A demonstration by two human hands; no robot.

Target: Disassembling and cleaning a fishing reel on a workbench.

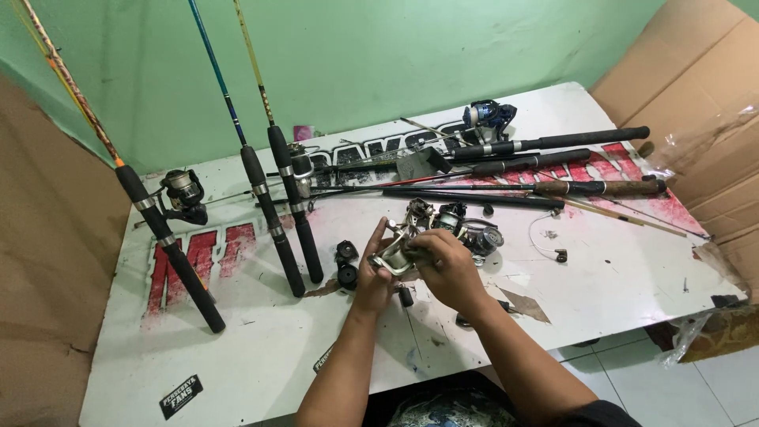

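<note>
Two hands met over the middle of the white table (237, 348), both closed on a small silver spinning reel (395, 257). The left hand (371, 277) cradled the reel from below and behind, its fingers curled up around the body with the thumb raised along the near side; the right hand (451, 269) lay over the top, fingers bent and pressed down on the reel's far end (whether they pinched a knob or the spool I could not tell, since the knuckles hid it). The reel was held just above the tabletop, not resting on it.

By my judgement the work stood at a fitting or turning stage on the reel itself, one hand steadying while the other worked a part. Any following move would call for a firm hold below and a small, precise twist above, because the metal looked smooth and slippery.

Just behind the hands lay a cluster of dark reels (466, 225), glossy and rounded, and two small black round parts (346, 265) sat beside the left wrist. Three rods with matte black foam grips (277, 229) leaned against the green wall, slender and tapering. More rods (545, 146) lay flat across the far side, one with a brown cork-like handle (601, 188). Creased cardboard (696, 103) stood at the right.
</note>
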